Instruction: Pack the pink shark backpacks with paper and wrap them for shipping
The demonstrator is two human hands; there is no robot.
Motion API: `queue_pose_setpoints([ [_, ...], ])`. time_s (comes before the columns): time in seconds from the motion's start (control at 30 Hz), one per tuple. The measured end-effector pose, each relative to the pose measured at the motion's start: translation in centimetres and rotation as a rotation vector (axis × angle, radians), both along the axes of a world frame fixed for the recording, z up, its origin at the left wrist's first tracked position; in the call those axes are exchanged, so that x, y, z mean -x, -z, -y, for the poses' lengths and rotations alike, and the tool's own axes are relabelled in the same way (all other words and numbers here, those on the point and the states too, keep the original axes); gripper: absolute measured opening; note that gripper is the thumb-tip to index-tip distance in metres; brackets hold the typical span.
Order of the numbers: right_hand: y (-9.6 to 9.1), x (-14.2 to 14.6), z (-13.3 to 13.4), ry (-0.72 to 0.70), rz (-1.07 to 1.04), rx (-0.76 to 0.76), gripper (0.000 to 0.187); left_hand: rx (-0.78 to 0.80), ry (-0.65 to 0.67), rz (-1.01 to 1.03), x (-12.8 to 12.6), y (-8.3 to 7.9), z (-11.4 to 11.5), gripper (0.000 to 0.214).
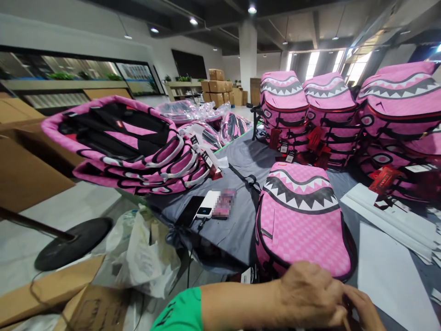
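A pink backpack (303,230) with a black-and-white shark-tooth band lies flat on the grey-covered table, its near end towards me. Over that near end, my left hand (310,294) reaches in from a green sleeve, its fingers curled closed. Close against it is my right hand (363,310), partly cut off by the bottom edge of the view, with fingers bent inward. Whatever the two hands pinch between them is hidden behind my fingers. A white tag (246,276) sticks out beside the backpack, left of my wrist.
Stacked pink backpacks (330,110) stand along the back right. Open pink bags (138,142) are piled on the left. A white power bank (208,203) with a cable sits mid-table. White sheets (392,276) lie to the right. Plastic bags (148,257) and cardboard (82,299) are below left.
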State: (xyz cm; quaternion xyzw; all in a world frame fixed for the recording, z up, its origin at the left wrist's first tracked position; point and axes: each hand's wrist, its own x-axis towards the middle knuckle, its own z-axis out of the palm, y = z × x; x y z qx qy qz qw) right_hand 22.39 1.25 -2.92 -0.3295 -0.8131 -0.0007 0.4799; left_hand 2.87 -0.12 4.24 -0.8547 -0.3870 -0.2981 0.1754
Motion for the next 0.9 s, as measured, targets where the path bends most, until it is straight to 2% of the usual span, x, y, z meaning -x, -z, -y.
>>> queue_pose_setpoints([
  [0.07,-0.7,1.5,1.3,0.157,-0.176,0.092,0.017,0.104,-0.077,-0.110,2.3,-0.3,-0.5,0.040],
  [0.1,-1.1,1.9,1.7,0.213,-0.249,0.147,0.017,0.151,-0.090,-0.175,3.3,-0.3,-0.8,0.038],
  [0.2,-2.1,1.5,0.9,0.348,-0.444,0.349,0.029,0.272,0.015,-0.347,5.2,0.0,-0.8,0.015],
  [0.27,-2.5,0.7,-1.3,0.410,-0.574,0.446,0.036,0.284,0.076,-0.383,5.6,0.4,0.0,0.012],
  [0.33,-3.0,0.0,-4.7,0.410,-0.654,0.504,0.044,0.221,0.113,-0.358,5.8,0.9,1.2,0.012],
  [0.43,-4.0,0.3,-10.6,0.402,-0.678,0.567,0.056,0.111,0.162,-0.303,5.8,1.4,2.3,0.011],
  [0.5,-4.8,1.0,-13.5,0.397,-0.664,0.614,0.063,0.074,0.161,-0.270,5.5,1.2,2.3,0.011],
  [0.57,-5.3,1.6,-14.6,0.369,-0.638,0.669,0.067,0.022,0.166,-0.196,5.6,0.6,1.9,0.013],
  [0.63,-5.0,1.4,-13.7,0.336,-0.610,0.721,0.068,-0.038,0.151,-0.051,6.8,0.2,1.6,0.016],
  [0.7,-3.7,0.3,-11.6,0.354,-0.584,0.737,0.070,-0.063,0.011,0.152,9.7,0.4,1.7,0.013],
  [0.77,-1.1,-1.5,-8.9,0.509,-0.454,0.648,0.069,-0.053,-0.309,0.305,13.8,1.4,2.2,0.013],
  [0.83,1.9,-2.6,-6.0,0.545,-0.370,0.670,0.067,-0.001,-0.679,0.331,18.0,2.8,2.6,0.020],
  [0.9,4.0,-2.4,-2.8,0.530,-0.344,0.698,0.063,0.159,-0.930,0.239,21.5,4.2,2.5,0.029],
])
